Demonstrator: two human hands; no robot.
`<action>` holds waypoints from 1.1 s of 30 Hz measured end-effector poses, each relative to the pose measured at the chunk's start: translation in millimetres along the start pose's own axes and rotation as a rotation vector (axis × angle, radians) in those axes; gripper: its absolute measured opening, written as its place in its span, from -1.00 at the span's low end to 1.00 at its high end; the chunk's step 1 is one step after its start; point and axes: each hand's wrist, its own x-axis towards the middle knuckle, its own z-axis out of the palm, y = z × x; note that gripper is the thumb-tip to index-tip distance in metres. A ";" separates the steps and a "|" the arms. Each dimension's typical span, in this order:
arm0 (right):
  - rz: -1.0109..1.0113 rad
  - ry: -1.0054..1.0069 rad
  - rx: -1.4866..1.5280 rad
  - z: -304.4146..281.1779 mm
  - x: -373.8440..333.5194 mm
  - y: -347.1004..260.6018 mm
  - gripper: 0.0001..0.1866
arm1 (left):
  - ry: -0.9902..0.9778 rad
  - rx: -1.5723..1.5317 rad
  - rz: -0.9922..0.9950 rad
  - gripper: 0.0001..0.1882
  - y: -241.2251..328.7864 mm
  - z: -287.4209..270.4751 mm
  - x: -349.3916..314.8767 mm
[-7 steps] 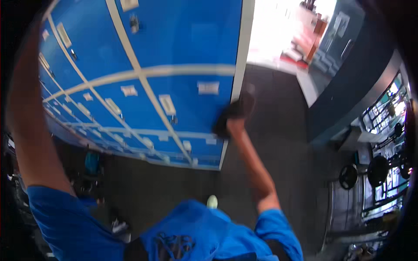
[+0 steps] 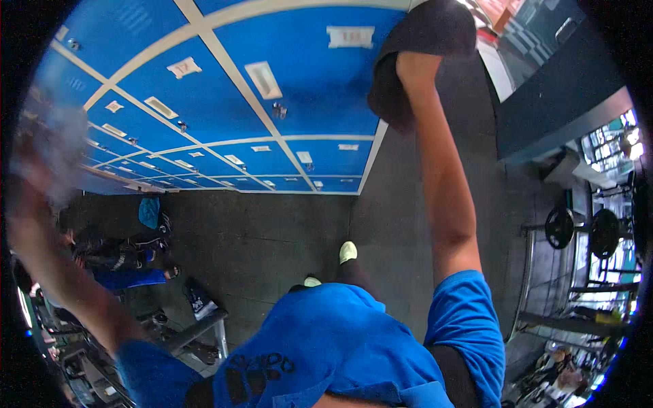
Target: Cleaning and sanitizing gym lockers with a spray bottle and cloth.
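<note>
At the upper middle, my right arm stretches out to a black cloth (image 2: 435,34), with my right hand (image 2: 416,68) closed on it and most of the fingers hidden by it. The cloth overlaps the right edge of a bank of blue lockers (image 2: 313,75); whether it touches the door cannot be told. Far left, my left hand (image 2: 34,156) is raised beside the lockers and smeared by motion. A pale, greyish blur (image 2: 64,146) lies at that hand, too unclear to name.
Dark floor (image 2: 272,224) lies below the lockers. A person (image 2: 115,262) sits low at left, near a teal bag (image 2: 149,212). A metal-framed bench (image 2: 204,330) stands closer. Right, weight plates (image 2: 604,232) hang on a rack beyond a grey wall (image 2: 564,102).
The lockers have shifted upward in view. My right hand, still with the black cloth, now appears higher and farther right. My left hand has come into view at the far left.
</note>
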 end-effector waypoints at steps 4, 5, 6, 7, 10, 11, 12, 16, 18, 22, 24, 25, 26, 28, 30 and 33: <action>0.107 -0.140 -0.155 -0.6 -135.4 46.3 -0.59 | -0.024 -0.356 -0.423 0.19 -84.7 148.9 -228.8; 0.172 -0.076 0.030 7.3 -174.5 36.4 -0.61 | -0.023 -0.354 -0.554 0.19 -79.2 165.8 -282.5; 0.433 -0.184 0.174 11.0 -253.0 117.5 -0.64 | 0.017 -0.517 -0.648 0.03 -72.9 204.9 -328.6; 0.303 -0.043 0.083 24.3 -275.5 30.5 -0.67 | -0.044 -0.433 -0.775 -0.01 -61.5 210.6 -368.5; 0.428 -0.083 0.180 21.0 -332.7 30.2 -0.55 | -0.190 -0.392 -0.810 -0.02 -47.2 271.1 -476.8; 0.518 -0.014 0.221 26.3 -344.6 29.5 -0.54 | -0.126 -0.545 -0.815 -0.01 -50.1 302.3 -509.2; 0.484 0.008 0.212 30.6 -349.9 44.8 -0.54 | -0.100 -0.570 -0.793 -0.01 -49.5 331.5 -531.3; 0.246 0.060 0.005 31.7 -321.6 76.3 -0.51 | -0.204 -0.584 -0.642 0.07 -73.7 422.6 -604.4; 0.129 0.185 0.124 33.4 -264.5 84.7 -0.53 | -0.236 -0.484 -0.393 0.10 -96.5 470.6 -630.0; -0.028 -0.290 -0.782 16.1 -195.7 82.1 -0.69 | -0.258 -0.375 -0.287 -0.06 -116.4 534.7 -644.8; -0.233 0.017 -0.706 24.0 -211.0 131.0 -0.65 | -0.191 -0.436 -0.299 -0.12 -122.1 588.4 -662.3; -0.252 0.035 -0.708 33.1 -230.3 134.1 -0.68 | -0.159 -0.460 -0.351 -0.18 -126.6 607.7 -676.5; -0.270 0.044 -0.710 40.0 -249.2 135.3 -0.70 | -0.111 -0.409 -0.334 -0.15 -131.0 626.4 -693.1; -0.298 0.028 -0.744 41.3 -283.9 141.9 -0.75 | -0.075 -0.427 -0.361 -0.14 -124.1 654.2 -722.4; -0.445 0.299 -0.681 64.7 -330.9 132.9 -0.78 | -0.084 -0.415 -0.472 -0.12 -125.1 658.4 -722.9; -0.454 0.251 -0.721 71.8 -338.1 114.5 -0.81 | -0.015 -0.575 -0.647 -0.14 -121.7 662.1 -748.1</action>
